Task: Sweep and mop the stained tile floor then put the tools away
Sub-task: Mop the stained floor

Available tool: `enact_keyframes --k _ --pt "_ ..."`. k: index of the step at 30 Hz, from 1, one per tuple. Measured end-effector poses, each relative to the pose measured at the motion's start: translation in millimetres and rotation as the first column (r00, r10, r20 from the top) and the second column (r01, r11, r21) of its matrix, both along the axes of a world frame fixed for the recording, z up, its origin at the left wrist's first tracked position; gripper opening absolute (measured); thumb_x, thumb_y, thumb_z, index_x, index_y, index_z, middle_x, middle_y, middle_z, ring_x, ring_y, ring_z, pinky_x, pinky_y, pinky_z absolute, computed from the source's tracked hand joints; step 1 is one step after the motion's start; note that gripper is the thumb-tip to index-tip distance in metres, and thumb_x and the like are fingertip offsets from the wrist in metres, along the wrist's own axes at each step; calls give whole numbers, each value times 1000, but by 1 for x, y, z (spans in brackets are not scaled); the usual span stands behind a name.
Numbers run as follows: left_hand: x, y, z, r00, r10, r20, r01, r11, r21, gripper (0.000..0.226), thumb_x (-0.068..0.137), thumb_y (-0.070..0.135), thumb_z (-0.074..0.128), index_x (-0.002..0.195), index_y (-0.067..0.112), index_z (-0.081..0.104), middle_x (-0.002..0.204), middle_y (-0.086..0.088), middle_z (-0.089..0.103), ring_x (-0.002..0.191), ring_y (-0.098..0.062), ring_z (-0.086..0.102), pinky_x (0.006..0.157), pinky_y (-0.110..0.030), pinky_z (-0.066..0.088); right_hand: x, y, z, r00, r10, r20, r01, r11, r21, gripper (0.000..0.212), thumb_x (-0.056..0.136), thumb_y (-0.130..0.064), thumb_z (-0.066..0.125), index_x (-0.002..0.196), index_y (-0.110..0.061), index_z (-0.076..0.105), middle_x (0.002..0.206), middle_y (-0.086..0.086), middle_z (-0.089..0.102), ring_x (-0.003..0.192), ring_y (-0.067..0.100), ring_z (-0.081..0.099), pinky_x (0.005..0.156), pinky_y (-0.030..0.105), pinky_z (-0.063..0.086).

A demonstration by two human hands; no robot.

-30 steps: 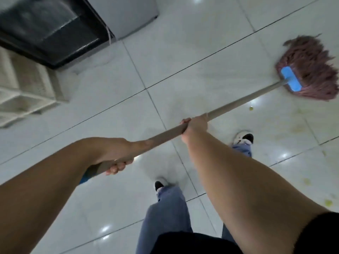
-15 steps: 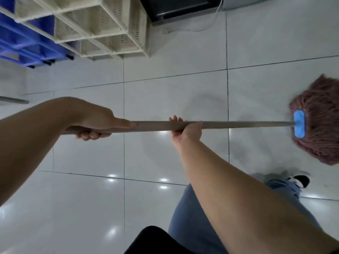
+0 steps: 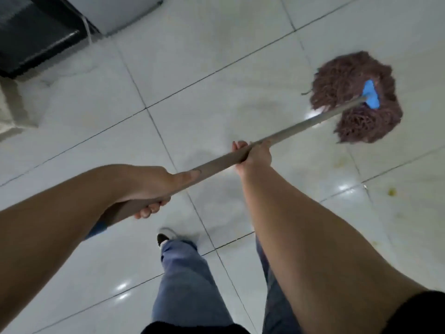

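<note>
A mop with a reddish-brown string head [image 3: 354, 100] and a blue clamp [image 3: 370, 94] rests on the glossy white tile floor [image 3: 216, 56] at the upper right. Its grey handle [image 3: 301, 125] slants down to the left. My right hand [image 3: 255, 156] grips the handle at mid length. My left hand [image 3: 154, 186] holds the handle's lower end, near its blue tip. Yellowish stains [image 3: 391, 192] mark the tiles at the right, below the mop head.
A dark appliance [image 3: 31, 37] and a grey cabinet [image 3: 113, 10] with a white cord stand at the upper left. A pale crate's corner [image 3: 14, 109] is at the left edge. My jeans legs and a shoe [image 3: 165, 236] are below the handle.
The view has swung back from the crates to the appliance corner. The mop head has moved up and away over the tiles; both hands have kept their grip on the handle.
</note>
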State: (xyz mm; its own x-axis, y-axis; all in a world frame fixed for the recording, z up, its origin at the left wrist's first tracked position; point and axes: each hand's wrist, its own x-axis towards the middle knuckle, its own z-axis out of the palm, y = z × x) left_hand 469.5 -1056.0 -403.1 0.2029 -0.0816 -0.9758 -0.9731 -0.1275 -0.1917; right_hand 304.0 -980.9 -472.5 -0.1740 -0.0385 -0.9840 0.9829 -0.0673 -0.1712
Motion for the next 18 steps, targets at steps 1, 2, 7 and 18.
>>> enact_keyframes --k 1,2,7,18 --pt "-48 10 -9 989 -14 -148 20 999 39 78 58 90 47 60 12 48 33 0 45 25 -15 39 35 -19 37 -47 7 -7 1000 -4 -8 3 998 -68 32 97 -38 48 100 -6 44 75 14 58 61 23 59 60 35 53" --pt "-91 17 -10 986 6 -167 1 999 43 73 66 84 47 61 11 45 29 1 41 21 -12 34 31 -14 33 -87 15 -7 998 37 -48 -40 997 -65 30 97 -36 48 107 -8 44 86 17 61 72 26 63 67 37 53" --pt "-292 65 -36 887 94 -452 -90 995 32 56 85 64 47 68 12 36 33 2 37 17 -6 26 28 -6 20 -258 54 -16 972 64 -228 -62 998 19 23 97 -24 46 116 -12 52 86 8 54 74 23 56 55 32 50" --pt "-286 108 -29 905 183 -385 -164 983 82 59 86 68 39 67 13 35 25 5 33 18 -5 26 27 -7 21 -247 94 -17 973 186 -137 -192 981 -25 12 98 -5 40 87 -3 45 104 18 55 70 28 59 55 38 48"
